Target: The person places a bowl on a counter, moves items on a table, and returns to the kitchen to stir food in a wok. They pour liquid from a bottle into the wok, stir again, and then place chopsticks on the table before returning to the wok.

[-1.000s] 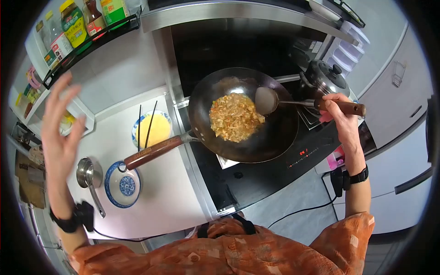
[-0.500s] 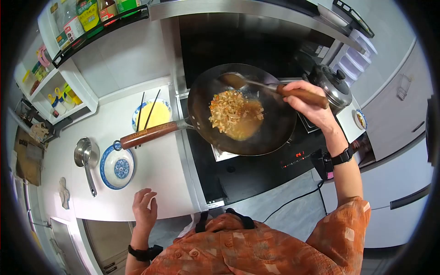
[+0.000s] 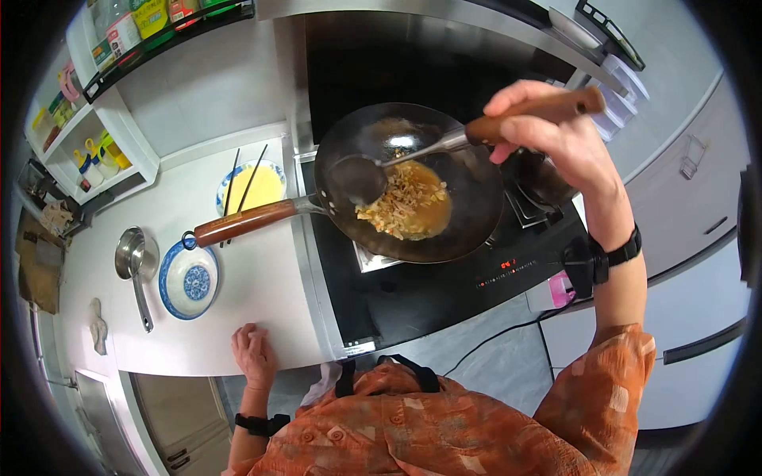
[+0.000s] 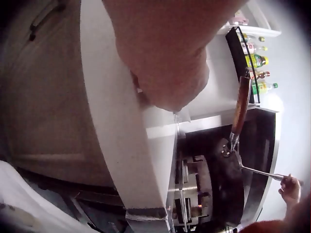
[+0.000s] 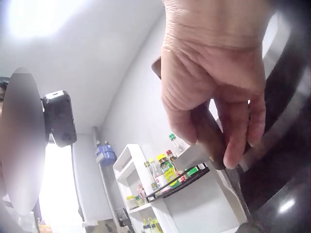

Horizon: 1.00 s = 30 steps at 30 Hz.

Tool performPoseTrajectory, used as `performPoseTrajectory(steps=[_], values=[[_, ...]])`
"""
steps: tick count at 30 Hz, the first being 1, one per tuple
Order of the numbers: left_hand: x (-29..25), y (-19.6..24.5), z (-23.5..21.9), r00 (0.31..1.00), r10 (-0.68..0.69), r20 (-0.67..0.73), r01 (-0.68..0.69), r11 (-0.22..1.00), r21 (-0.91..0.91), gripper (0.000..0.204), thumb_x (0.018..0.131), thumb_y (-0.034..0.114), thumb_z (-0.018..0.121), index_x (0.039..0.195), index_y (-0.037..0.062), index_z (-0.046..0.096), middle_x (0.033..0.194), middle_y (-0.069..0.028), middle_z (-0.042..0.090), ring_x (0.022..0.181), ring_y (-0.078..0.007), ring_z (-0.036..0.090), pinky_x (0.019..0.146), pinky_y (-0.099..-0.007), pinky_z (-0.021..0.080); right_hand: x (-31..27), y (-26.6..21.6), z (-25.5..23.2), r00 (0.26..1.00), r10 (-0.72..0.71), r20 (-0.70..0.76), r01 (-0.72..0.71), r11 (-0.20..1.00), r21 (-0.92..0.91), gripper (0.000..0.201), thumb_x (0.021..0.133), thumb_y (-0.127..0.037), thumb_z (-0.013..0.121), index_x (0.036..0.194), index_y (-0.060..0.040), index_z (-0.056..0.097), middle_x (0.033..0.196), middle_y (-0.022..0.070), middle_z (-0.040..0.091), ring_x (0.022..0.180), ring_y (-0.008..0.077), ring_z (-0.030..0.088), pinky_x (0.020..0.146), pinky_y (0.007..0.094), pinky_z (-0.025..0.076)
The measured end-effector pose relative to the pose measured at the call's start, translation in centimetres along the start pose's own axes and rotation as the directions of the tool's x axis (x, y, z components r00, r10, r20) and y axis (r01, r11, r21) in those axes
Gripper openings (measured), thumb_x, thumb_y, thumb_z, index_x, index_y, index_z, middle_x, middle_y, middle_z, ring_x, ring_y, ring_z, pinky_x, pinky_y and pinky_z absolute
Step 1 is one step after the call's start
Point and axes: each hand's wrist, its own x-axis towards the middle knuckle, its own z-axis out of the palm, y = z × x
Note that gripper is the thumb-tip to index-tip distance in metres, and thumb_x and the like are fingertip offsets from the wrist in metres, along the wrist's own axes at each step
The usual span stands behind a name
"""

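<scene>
My right hand (image 3: 559,143) grips the wooden handle of a wok spatula (image 3: 516,119), its metal shaft slanting down to the left. The spatula's rounded head (image 3: 357,179) is over the left side of the wok (image 3: 468,230), beside chopped food (image 3: 397,214) in brown liquid. In the right wrist view, the fingers curl around the spatula handle (image 5: 209,133). My left hand (image 3: 254,355) rests at the counter's front edge, fingers loosely bent, holding nothing. The wok's wooden handle (image 3: 246,224) points left over the counter.
Left of the wok are a bowl of yellow liquid (image 3: 262,184) with chopsticks (image 3: 252,176) across it, a blue-rimmed bowl (image 3: 167,282) and a metal ladle (image 3: 141,301) in a small pot (image 3: 125,252). A lidded pot (image 3: 540,178) stands right of the wok.
My left hand has come down from the raised left side to the counter edge. The spatula head has swept from the wok's right side, over the back, to its left. Brown liquid now shows around the food.
</scene>
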Motion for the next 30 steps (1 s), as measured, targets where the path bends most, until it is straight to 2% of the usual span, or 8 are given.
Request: performPoseTrajectory(steps=[8, 15, 18, 22, 24, 25, 28, 30], values=[[0.1, -0.3, 0.5, 1.0, -0.014, -0.007, 0.014, 1.0, 0.021, 0.017, 0.071, 0.0, 0.052, 0.086, 0.0059, 0.058, 0.101, -0.0126, 0.053, 0.095, -0.0337, 0.049, 0.082, -0.0422, 0.038, 4.3, 2.3, 0.0, 0.992, 0.124, -0.028, -0.126, 0.986, -0.107, 0.029, 0.076, -0.024, 0.062, 0.092, 0.0004, 0.06, 0.078, 0.0109, 0.062, 0.057, 0.0151, 0.061, 0.055, 0.0223, 0.05], [0.2, -0.1, 0.4, 1.0, -0.014, -0.007, 0.015, 0.999, 0.039, 0.018, 0.072, -0.001, 0.05, 0.086, 0.0042, 0.059, 0.098, -0.014, 0.053, 0.092, -0.033, 0.049, 0.082, -0.042, 0.039, 5.8, 3.3, -0.2, 0.978, 0.174, -0.112, -0.171, 0.985, 0.034, 0.036, 0.077, -0.03, 0.061, 0.095, 0.0008, 0.059, 0.077, 0.0117, 0.061, 0.055, 0.0153, 0.062, 0.053, 0.0236, 0.052], [0.2, -0.3, 0.4, 1.0, -0.01, -0.014, 0.011, 0.999, 0.035, 0.018, 0.071, -0.001, 0.05, 0.086, 0.0038, 0.059, 0.098, -0.0141, 0.054, 0.093, -0.0332, 0.049, 0.082, -0.0419, 0.039, 5.7, 3.7, -0.8, 0.979, 0.186, -0.081, -0.192, 0.979, -0.069, 0.035, 0.077, -0.029, 0.061, 0.096, 0.0004, 0.058, 0.079, 0.0109, 0.061, 0.055, 0.0149, 0.062, 0.054, 0.0235, 0.052], [0.3, -0.1, 0.3, 1.0, -0.018, -0.004, 0.018, 1.0, 0.02, 0.019, 0.069, -0.003, 0.05, 0.085, 0.0033, 0.059, 0.098, -0.0142, 0.054, 0.093, -0.0334, 0.049, 0.082, -0.0416, 0.039, 3.4, 0.5, -2.5, 0.992, 0.114, 0.046, -0.112, 0.993, -0.03, 0.023, 0.077, -0.02, 0.062, 0.092, -0.0031, 0.063, 0.082, 0.0113, 0.064, 0.058, 0.0142, 0.062, 0.056, 0.0222, 0.051], [0.3, -0.1, 0.3, 1.0, -0.011, -0.013, 0.011, 1.0, 0.023, 0.02, 0.069, -0.003, 0.05, 0.085, 0.0033, 0.059, 0.098, -0.0142, 0.054, 0.093, -0.0334, 0.049, 0.082, -0.0417, 0.039, 2.7, -0.6, -2.9, 0.962, -0.009, 0.274, 0.049, 0.989, -0.141, 0.022, 0.075, -0.018, 0.065, 0.09, -0.0028, 0.064, 0.081, 0.0108, 0.064, 0.059, 0.0142, 0.062, 0.057, 0.0229, 0.052], [0.4, -0.1, 0.3, 1.0, -0.001, -0.025, 0.001, 1.0, 0.028, 0.02, 0.068, -0.003, 0.05, 0.085, 0.0033, 0.058, 0.098, -0.0142, 0.054, 0.092, -0.0334, 0.049, 0.081, -0.0418, 0.039, 2.3, -0.7, -2.7, 0.954, 0.033, 0.297, 0.024, 0.983, -0.184, 0.02, 0.074, -0.016, 0.066, 0.087, -0.0021, 0.064, 0.081, 0.0103, 0.064, 0.06, 0.0143, 0.062, 0.059, 0.0234, 0.052], [0.5, -0.2, 0.5, 0.999, 0.01, -0.035, -0.009, 1.0, 0.017, 0.02, 0.068, -0.004, 0.05, 0.085, 0.0038, 0.058, 0.097, -0.014, 0.054, 0.091, -0.0333, 0.049, 0.08, -0.0419, 0.04, 1.0, 0.2, -1.9, 0.982, 0.077, 0.175, -0.029, 0.965, -0.262, 0.02, 0.073, -0.016, 0.066, 0.087, -0.0014, 0.064, 0.078, 0.0086, 0.065, 0.061, 0.014, 0.061, 0.06, 0.0232, 0.051], [0.6, -0.1, 0.3, 1.0, 0.003, -0.029, -0.003, 1.0, 0.01, 0.02, 0.068, -0.004, 0.05, 0.085, 0.004, 0.058, 0.096, -0.0138, 0.054, 0.091, -0.0332, 0.049, 0.08, -0.0419, 0.04, 0.2, 0.4, -3.3, 0.981, 0.196, -0.011, -0.194, 0.96, -0.201, 0.022, 0.075, -0.016, 0.065, 0.089, -0.0004, 0.062, 0.076, 0.009, 0.064, 0.059, 0.0141, 0.061, 0.058, 0.0228, 0.051]])
